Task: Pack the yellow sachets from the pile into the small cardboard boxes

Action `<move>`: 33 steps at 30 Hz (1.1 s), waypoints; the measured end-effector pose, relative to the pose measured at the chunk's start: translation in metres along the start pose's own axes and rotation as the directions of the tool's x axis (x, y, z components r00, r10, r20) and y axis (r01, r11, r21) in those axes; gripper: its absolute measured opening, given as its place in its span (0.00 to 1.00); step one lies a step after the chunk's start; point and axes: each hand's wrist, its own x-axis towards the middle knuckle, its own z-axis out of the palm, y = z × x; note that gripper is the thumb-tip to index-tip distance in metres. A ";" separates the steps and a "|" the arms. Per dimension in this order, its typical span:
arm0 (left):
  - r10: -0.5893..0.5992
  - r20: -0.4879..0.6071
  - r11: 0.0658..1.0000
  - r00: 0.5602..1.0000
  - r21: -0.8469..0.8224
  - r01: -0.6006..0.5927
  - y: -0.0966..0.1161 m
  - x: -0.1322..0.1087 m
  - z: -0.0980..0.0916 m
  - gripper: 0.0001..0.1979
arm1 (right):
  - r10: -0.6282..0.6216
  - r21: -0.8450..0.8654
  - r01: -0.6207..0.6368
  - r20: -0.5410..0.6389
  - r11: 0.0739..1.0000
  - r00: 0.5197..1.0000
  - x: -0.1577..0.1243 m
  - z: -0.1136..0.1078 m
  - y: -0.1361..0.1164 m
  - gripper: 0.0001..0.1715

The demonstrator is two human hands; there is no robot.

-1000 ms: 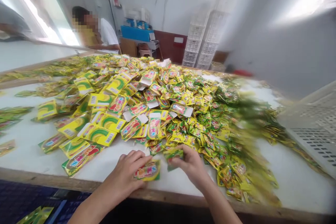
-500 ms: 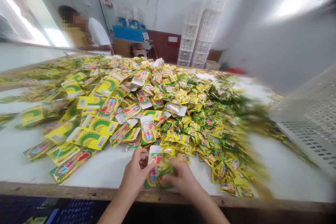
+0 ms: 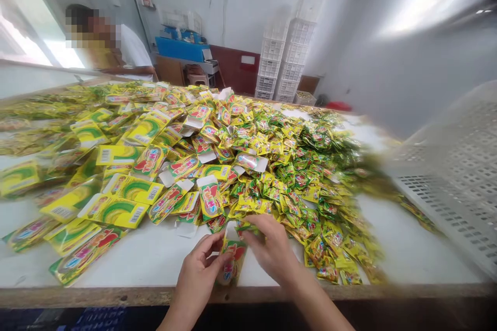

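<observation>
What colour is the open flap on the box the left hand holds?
White: the flap of the box held by the left hand, seen best in the head view.

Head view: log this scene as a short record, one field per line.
Left hand: holds a yellow-green carton, its white flap open at the far end
Right hand: fingers hold a green packet at the carton's open end; how far inside, cannot tell
Cartons: loose pile ahead and to the left, some flaps open
Packets: small yellow and green heap, right of the pile
Surface: white table
Right edge: white perforated crate
Background: stacked white crates; a person with a white sleeve
</observation>
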 end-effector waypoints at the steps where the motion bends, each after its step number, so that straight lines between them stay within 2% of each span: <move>1: 0.006 0.008 1.000 1.000 0.003 -0.006 0.001 -0.001 0.001 0.22 | 0.011 -0.025 -0.009 0.058 1.000 0.998 0.002 -0.004 -0.004 0.10; 3: 0.006 0.024 1.000 1.000 0.009 -0.006 0.005 -0.004 0.003 0.21 | 0.029 -0.078 -0.014 0.195 0.997 0.980 0.010 -0.014 -0.013 0.08; 6: -0.009 0.056 1.000 0.998 0.019 0.008 0.012 -0.007 0.008 0.19 | 0.027 -0.166 0.043 0.402 0.985 0.915 0.022 -0.030 -0.030 0.08; 9: 0.004 0.157 1.000 0.988 -0.008 -0.003 0.016 -0.009 0.012 0.18 | 0.032 -0.272 0.124 0.506 0.954 0.862 0.027 -0.038 -0.044 0.08; 11: 0.018 0.200 0.998 0.980 -0.059 -0.006 0.015 -0.009 0.013 0.18 | 0.035 -0.299 0.136 0.504 0.945 0.863 0.027 -0.039 -0.048 0.10; 14: -0.013 0.234 0.988 0.972 -0.149 0.049 0.012 -0.007 0.011 0.15 | 0.055 -0.233 0.052 0.430 0.971 0.901 0.023 -0.034 -0.046 0.15; 16: -0.033 0.261 0.981 0.965 -0.177 0.082 0.011 -0.007 0.009 0.13 | 0.057 -0.188 0.017 0.384 0.982 0.921 0.021 -0.029 -0.040 0.10; 18: -0.026 0.265 0.984 0.964 -0.165 0.072 0.012 -0.007 0.008 0.13 | -0.003 -0.183 0.076 0.365 0.980 0.931 0.019 -0.024 -0.035 0.06; 20: -0.006 0.248 0.990 0.969 -0.134 0.041 0.013 -0.008 0.007 0.13 | -0.088 -0.191 0.169 0.374 0.967 0.923 0.014 -0.020 -0.032 0.06; 22: 0.003 0.236 0.993 0.972 -0.118 0.026 0.013 -0.008 0.007 0.14 | -0.132 -0.164 0.207 0.381 0.965 0.915 0.007 -0.016 -0.029 0.04; 24: -0.007 0.221 0.994 0.975 -0.109 0.031 0.014 -0.009 0.007 0.15 | -0.123 -0.070 0.153 0.325 0.986 0.938 -0.004 -0.013 -0.023 0.07; 26: -0.038 0.176 0.990 0.984 -0.126 0.060 0.015 -0.010 0.006 0.16 | -0.003 0.093 -0.013 0.166 0.996 0.986 -0.017 -0.007 -0.015 0.11; 27: -0.058 0.155 0.986 0.986 -0.149 0.081 0.017 -0.011 0.005 0.17 | 0.111 0.216 -0.127 0.086 0.968 0.990 -0.023 -0.002 -0.010 0.11; 28: -0.085 0.147 0.977 0.985 -0.180 0.111 0.019 -0.011 0.004 0.17 | 0.242 0.360 -0.242 0.047 0.901 0.969 -0.029 0.003 -0.005 0.11; 29: -0.118 0.161 0.964 0.980 -0.219 0.152 0.021 -0.011 0.003 0.17 | 0.362 0.500 -0.344 0.066 0.795 0.930 -0.034 0.008 -0.002 0.12; 31: -0.186 0.245 0.924 0.951 -0.287 0.254 0.027 -0.011 0.001 0.15 | 0.486 0.680 -0.497 0.231 0.539 0.843 -0.039 0.018 0.001 0.13; 32: -0.210 0.298 0.904 0.931 -0.304 0.302 0.030 -0.010 0.000 0.14 | 0.500 0.709 -0.552 0.318 0.439 0.806 -0.039 0.022 0.000 0.13; 33: -0.229 0.341 0.888 0.912 -0.311 0.339 0.033 -0.009 0.001 0.14 | 0.506 0.710 -0.587 0.367 0.389 0.780 -0.038 0.025 -0.002 0.12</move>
